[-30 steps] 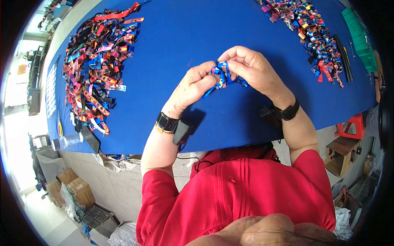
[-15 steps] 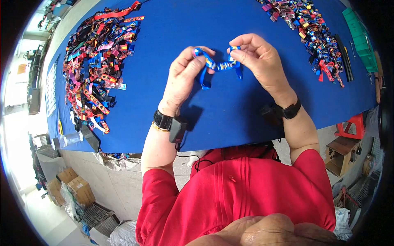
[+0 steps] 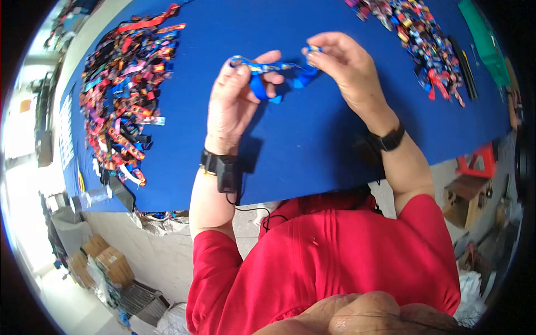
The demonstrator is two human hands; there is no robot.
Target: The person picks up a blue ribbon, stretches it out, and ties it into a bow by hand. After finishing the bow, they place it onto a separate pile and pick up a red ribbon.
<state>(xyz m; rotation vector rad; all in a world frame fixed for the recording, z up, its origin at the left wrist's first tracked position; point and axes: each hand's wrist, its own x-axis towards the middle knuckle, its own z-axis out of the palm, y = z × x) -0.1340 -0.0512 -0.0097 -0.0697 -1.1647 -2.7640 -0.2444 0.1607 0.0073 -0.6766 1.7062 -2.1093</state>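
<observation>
A blue patterned ribbon strip (image 3: 273, 68) stretches between my two hands above the blue table cover (image 3: 290, 145). My left hand (image 3: 231, 89) pinches one end between thumb and fingers, with a loop at the thumb and a blue tail hanging below. The other end is pinched by my right hand (image 3: 343, 64), near a yellow and blue bit at the fingertips. Some fingers of my left hand are spread behind the strip.
A large heap of coloured ribbon strips (image 3: 125, 95) lies at the left, another heap (image 3: 424, 50) at the upper right. Beyond that is a green tray (image 3: 486, 44). A clear bottle (image 3: 92, 198) lies at the table's lower left edge, beside a dark flat object (image 3: 121, 194).
My hands have moved slightly up, the left one also leftward, and they are farther apart. The ribbon is stretched straighter, and the whole view has shifted a little.
</observation>
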